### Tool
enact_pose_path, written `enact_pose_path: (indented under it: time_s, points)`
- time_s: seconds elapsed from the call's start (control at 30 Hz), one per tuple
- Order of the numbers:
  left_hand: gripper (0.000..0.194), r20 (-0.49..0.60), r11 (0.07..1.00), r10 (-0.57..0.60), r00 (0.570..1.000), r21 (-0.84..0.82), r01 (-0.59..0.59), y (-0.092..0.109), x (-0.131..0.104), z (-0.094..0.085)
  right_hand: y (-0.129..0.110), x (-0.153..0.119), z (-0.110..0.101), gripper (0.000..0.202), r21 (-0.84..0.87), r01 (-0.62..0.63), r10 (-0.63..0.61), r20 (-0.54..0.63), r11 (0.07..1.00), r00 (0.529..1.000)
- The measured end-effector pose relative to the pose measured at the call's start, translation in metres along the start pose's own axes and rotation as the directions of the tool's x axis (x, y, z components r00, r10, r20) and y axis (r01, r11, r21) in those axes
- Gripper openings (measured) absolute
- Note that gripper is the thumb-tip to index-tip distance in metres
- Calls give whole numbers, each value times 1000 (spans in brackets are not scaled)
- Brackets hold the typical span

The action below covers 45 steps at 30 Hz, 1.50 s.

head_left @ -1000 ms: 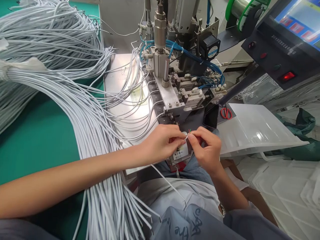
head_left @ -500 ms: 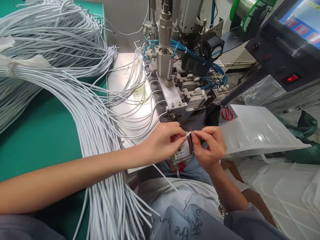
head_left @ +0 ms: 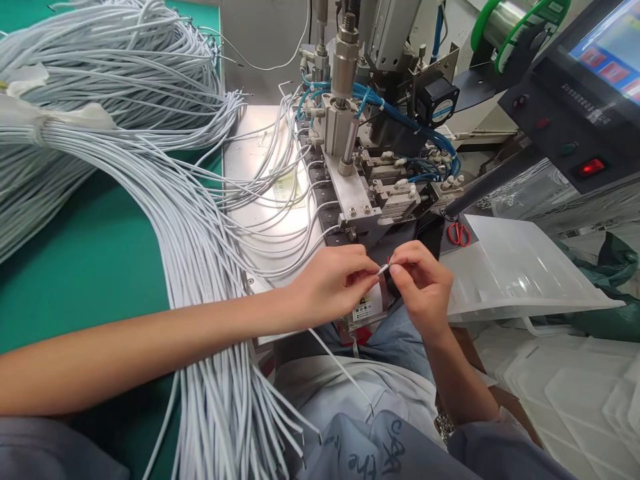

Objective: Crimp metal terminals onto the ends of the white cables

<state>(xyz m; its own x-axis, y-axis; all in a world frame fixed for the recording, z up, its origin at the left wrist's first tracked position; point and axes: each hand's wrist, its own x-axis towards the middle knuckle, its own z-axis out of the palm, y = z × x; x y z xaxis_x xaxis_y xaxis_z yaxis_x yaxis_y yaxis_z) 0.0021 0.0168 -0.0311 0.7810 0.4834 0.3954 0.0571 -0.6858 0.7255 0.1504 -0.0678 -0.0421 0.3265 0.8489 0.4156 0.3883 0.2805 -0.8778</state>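
Between thumb and finger, my left hand [head_left: 343, 283] pinches a white cable [head_left: 383, 270] close to its end. Thin inner wires [head_left: 389, 262], one red and one greenish, stick out of the cable's end. My right hand [head_left: 424, 283] has its thumb and fingertips closed on these wires. Both hands are in front of a metal machine [head_left: 353, 190], over my lap. The cable's tail [head_left: 340, 365] comes out below my left hand and hangs toward my clothes. A large bundle of white cables [head_left: 200, 267] passes under my left forearm.
Several cables run into a row of slots along the machine's plate [head_left: 260, 227]. More cables [head_left: 125, 73] lie coiled on the green mat [head_left: 90, 260]. To the right are red-handled scissors [head_left: 459, 234], a translucent tray [head_left: 520, 267], a control screen [head_left: 590, 87] and a solder spool [head_left: 520, 30].
My right hand's fingers have shifted up around the wires, with the index finger more bent. The left hand keeps its pinch on the cable. The whole view has shifted slightly.
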Motion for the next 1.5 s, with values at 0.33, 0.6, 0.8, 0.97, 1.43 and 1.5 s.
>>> enact_pose_path:
  time_s: [0.33, 0.6, 0.8, 0.97, 1.43, 1.5]
  points:
    - [12, 379, 742, -148, 913, 653, -151, -15, 15, -18, 44, 21, 12, 10, 47, -299, 284, 205, 953, 937]
    - [12, 394, 776, -129, 910, 612, -155, -26, 12, -13, 56, 24, 16, 13, 112, -437, 401, 249, 892, 882]
    - [17, 399, 779, -147, 905, 610, -143, -23, 13, -16, 53, 23, 17, 13, 144, -516, 480, 224, 845, 848]
    - [25, 419, 769, -145, 896, 618, -164, -25, 11, -15, 56, 25, 17, 12, 187, -583, 537, 246, 791, 807]
    - [29, 447, 735, -149, 882, 646, -203, -27, 12, -16, 54, 36, 12, 16, 116, -647, 598, 286, 754, 748]
    - [27, 445, 741, -145, 884, 641, -201, -27, 13, -16, 52, 35, 14, 18, 136, -643, 602, 250, 754, 758]
